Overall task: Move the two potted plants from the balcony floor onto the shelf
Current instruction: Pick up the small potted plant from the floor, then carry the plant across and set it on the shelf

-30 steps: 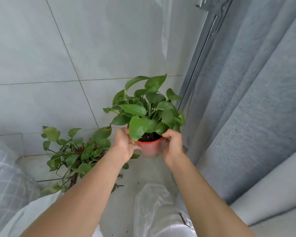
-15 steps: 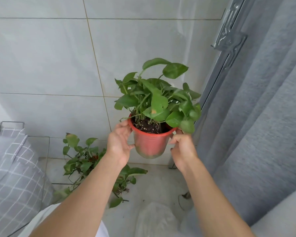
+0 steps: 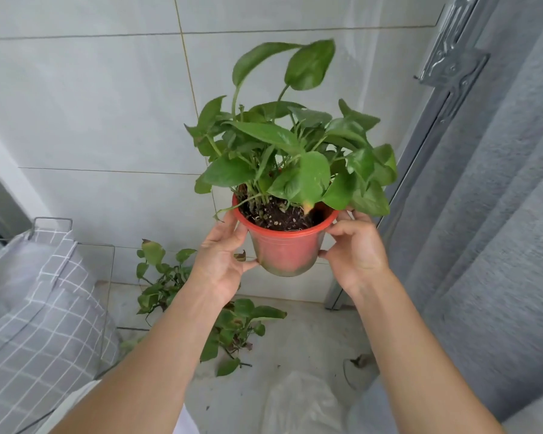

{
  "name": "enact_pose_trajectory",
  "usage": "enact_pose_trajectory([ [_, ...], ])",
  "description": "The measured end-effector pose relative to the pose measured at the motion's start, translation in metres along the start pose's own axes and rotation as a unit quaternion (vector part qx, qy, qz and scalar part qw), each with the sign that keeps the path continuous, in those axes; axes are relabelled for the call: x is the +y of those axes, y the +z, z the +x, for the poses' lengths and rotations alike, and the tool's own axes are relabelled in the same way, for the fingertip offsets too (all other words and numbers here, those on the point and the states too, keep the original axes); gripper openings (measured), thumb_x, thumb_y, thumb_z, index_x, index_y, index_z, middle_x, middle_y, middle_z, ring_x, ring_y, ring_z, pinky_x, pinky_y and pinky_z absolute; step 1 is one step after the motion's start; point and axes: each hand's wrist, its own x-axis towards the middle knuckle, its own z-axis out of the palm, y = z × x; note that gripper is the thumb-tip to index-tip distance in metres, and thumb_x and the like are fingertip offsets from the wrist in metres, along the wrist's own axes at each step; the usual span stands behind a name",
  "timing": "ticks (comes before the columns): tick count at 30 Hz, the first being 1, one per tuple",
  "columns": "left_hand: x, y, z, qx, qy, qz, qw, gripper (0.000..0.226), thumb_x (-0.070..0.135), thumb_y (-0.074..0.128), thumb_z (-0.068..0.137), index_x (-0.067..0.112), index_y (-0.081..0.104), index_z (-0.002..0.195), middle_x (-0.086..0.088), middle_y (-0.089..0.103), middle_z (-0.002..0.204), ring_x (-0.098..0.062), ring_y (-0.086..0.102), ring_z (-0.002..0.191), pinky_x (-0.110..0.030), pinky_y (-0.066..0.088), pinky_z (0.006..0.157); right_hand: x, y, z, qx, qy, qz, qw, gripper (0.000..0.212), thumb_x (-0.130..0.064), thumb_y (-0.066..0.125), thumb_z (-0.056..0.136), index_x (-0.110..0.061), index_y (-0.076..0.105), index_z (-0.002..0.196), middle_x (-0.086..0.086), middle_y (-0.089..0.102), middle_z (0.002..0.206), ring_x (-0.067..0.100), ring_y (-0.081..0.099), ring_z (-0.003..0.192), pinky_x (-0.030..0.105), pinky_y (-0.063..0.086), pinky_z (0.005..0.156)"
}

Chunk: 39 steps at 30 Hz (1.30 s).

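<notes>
A leafy green plant in a red plastic pot (image 3: 287,250) is held up in the air in front of the tiled wall. My left hand (image 3: 221,260) grips the pot's left side and my right hand (image 3: 356,250) grips its right side, fingers curled round the rim. A second plant (image 3: 170,283) with trailing green leaves stands on the balcony floor below, partly hidden behind my left forearm; its pot is not visible. No shelf can be made out.
A wire rack (image 3: 52,222) draped with grey checked cloth (image 3: 41,324) stands at the left. Grey curtains (image 3: 489,214) and a metal door frame (image 3: 420,145) fill the right side. A clear plastic bag (image 3: 298,402) lies on the floor tiles near my feet.
Both hands have lifted the red pot from near the floor up to chest height. The view has tilted upward, and the second plant now sits lower in the frame.
</notes>
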Motion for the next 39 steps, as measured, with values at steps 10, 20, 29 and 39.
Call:
enact_pose_trajectory([
  [10,-0.004,0.003,-0.005,0.044,-0.112,-0.031,0.992,0.055,0.041,0.077,0.063,0.008,0.069,0.106,-0.008,0.073,0.117,-0.027,0.060,0.120,-0.039,0.054,0.091,-0.022,0.021,-0.004,-0.028,0.004,0.051,0.998,0.044,0.013,0.035,0.069,-0.019,0.057,0.090,-0.005,0.062,0.079,0.017,0.050,0.090,0.049,0.031,0.093],
  [20,-0.002,0.007,-0.011,-0.030,-0.188,-0.115,0.975,0.101,0.072,0.071,0.055,0.016,0.043,0.135,-0.020,0.056,0.136,-0.043,0.061,0.116,-0.066,0.047,0.094,-0.019,0.034,-0.015,-0.048,0.003,0.011,0.999,0.034,0.009,0.046,0.078,-0.021,0.056,0.092,-0.005,0.068,0.096,0.016,0.053,0.100,0.056,0.022,0.116],
  [29,0.002,0.004,-0.013,-0.036,-0.187,-0.189,0.963,0.110,0.071,0.078,0.050,0.012,0.043,0.135,-0.023,0.061,0.131,-0.044,0.061,0.115,-0.062,0.045,0.100,0.006,0.033,-0.012,-0.007,0.020,-0.041,0.999,0.038,-0.019,0.037,0.105,-0.029,0.055,0.138,-0.006,0.059,0.141,0.011,0.046,0.135,0.048,0.029,0.115],
  [39,0.005,0.002,-0.014,-0.048,-0.203,-0.197,0.958,0.105,0.070,0.076,0.060,0.006,0.042,0.136,-0.029,0.059,0.131,-0.048,0.059,0.116,-0.064,0.044,0.099,0.029,0.017,-0.012,-0.041,0.251,0.128,0.959,0.064,-0.061,0.043,0.094,-0.013,0.052,0.136,0.018,0.067,0.128,0.039,0.063,0.118,0.057,0.044,0.103],
])
